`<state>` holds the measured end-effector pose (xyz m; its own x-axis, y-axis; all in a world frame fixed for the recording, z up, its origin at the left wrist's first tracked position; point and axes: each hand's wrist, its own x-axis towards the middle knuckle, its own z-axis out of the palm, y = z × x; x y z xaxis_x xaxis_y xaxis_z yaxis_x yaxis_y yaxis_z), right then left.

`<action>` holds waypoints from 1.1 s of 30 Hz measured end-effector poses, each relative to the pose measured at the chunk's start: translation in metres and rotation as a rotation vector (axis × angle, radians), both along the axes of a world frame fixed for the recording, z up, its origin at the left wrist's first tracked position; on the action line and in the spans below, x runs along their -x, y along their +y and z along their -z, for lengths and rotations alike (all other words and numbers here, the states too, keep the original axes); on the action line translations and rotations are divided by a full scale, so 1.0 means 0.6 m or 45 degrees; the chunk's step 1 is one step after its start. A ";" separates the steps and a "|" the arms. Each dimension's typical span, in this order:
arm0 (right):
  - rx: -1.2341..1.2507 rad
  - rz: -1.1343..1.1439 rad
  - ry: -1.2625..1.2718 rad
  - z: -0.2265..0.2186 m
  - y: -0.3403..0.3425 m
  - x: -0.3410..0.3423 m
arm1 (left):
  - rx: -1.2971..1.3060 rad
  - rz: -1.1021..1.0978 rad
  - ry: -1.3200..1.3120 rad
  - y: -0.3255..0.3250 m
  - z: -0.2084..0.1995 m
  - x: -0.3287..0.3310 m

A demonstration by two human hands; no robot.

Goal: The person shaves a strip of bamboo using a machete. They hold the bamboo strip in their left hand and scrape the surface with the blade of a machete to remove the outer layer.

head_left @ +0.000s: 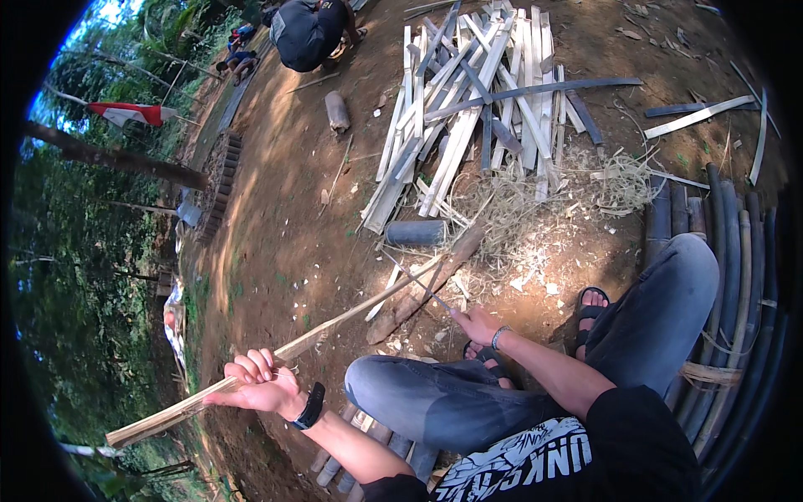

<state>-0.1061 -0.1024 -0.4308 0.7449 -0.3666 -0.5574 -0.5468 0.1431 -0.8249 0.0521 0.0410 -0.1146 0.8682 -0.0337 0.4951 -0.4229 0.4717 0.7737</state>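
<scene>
The left arm reaches out to the left. The left hand has curled fingers and a thumb pointing left. The right arm slants forward, with the right hand closed up.

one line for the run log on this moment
left grip: holds split bamboo strip | right grip: holds knife | knife-strip contact: unclear | wooden log: on ground | strip pile: ahead

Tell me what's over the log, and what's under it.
In this view, the knife in the right hand crosses over the log, and the strip reaches its edge. Contact can't be judged. Soil shows beside it; whatever lies directly beneath is covered.
</scene>
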 end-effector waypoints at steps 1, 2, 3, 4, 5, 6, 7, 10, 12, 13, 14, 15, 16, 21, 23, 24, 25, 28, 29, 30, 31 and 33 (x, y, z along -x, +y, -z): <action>0.053 0.012 -0.009 0.023 0.000 -0.003 | 0.013 0.009 0.002 -0.002 0.001 -0.001; 0.105 0.019 -0.021 0.045 -0.004 -0.008 | 0.045 0.054 0.020 -0.001 0.004 -0.008; 0.041 0.059 0.022 0.069 -0.017 -0.012 | 0.050 0.093 0.012 -0.001 0.007 -0.012; -0.029 0.090 0.058 0.090 -0.027 -0.018 | 0.048 0.122 -0.002 0.004 0.007 -0.013; -0.103 0.120 0.096 0.092 -0.035 -0.024 | 0.043 0.151 -0.014 0.013 0.010 -0.019; -0.155 0.088 0.129 0.093 -0.035 -0.022 | -0.003 0.245 -0.073 0.033 0.018 -0.027; -0.113 0.055 0.039 0.079 -0.023 -0.022 | -0.003 0.207 -0.061 0.043 0.020 -0.030; -0.133 -0.071 -0.082 -0.013 0.027 -0.012 | -0.019 0.177 -0.082 0.069 0.024 -0.036; -0.198 0.044 -0.002 0.002 0.028 -0.014 | 0.007 0.133 -0.051 0.069 0.027 -0.038; -0.228 0.099 0.032 0.013 0.026 -0.019 | 0.008 0.182 -0.068 0.072 0.028 -0.041; -0.163 0.097 0.104 0.060 0.013 -0.035 | 0.012 0.241 -0.075 0.072 0.032 -0.043; -0.135 0.144 0.091 0.094 0.013 -0.051 | 0.012 0.294 -0.079 0.076 0.038 -0.046; -0.107 0.184 0.074 0.101 0.012 -0.068 | 0.002 0.356 -0.112 0.084 0.043 -0.052; 0.093 0.014 -0.065 0.096 0.050 -0.071 | -0.039 0.397 -0.124 0.127 0.056 -0.059; 0.010 0.083 0.101 0.136 0.012 -0.071 | -0.025 0.321 -0.090 0.129 0.056 -0.060; -0.025 0.163 0.152 0.158 -0.006 -0.075 | -0.028 0.296 -0.082 0.128 0.055 -0.057; -0.061 0.242 0.204 0.170 -0.016 -0.083 | -0.034 0.352 -0.094 0.128 0.056 -0.058; 0.105 0.101 0.075 0.163 0.031 -0.085 | -0.043 0.409 -0.111 0.131 0.057 -0.061; 0.159 0.036 0.030 0.145 0.042 -0.080 | -0.045 0.389 -0.104 0.137 0.058 -0.065; 0.102 0.041 0.020 0.132 0.035 -0.076 | -0.048 0.368 -0.096 0.146 0.058 -0.071; 0.065 0.079 0.039 0.147 0.019 -0.077 | -0.047 0.365 -0.090 0.144 0.056 -0.074; -0.011 0.162 0.074 0.206 -0.018 -0.083 | -0.030 0.379 -0.077 0.131 0.060 -0.076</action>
<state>-0.0562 -0.1131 -0.5546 0.6592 -0.4511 -0.6016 -0.5705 0.2212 -0.7909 0.0979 0.1196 -0.1506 0.7872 -0.2946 0.5419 -0.3146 0.5639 0.7636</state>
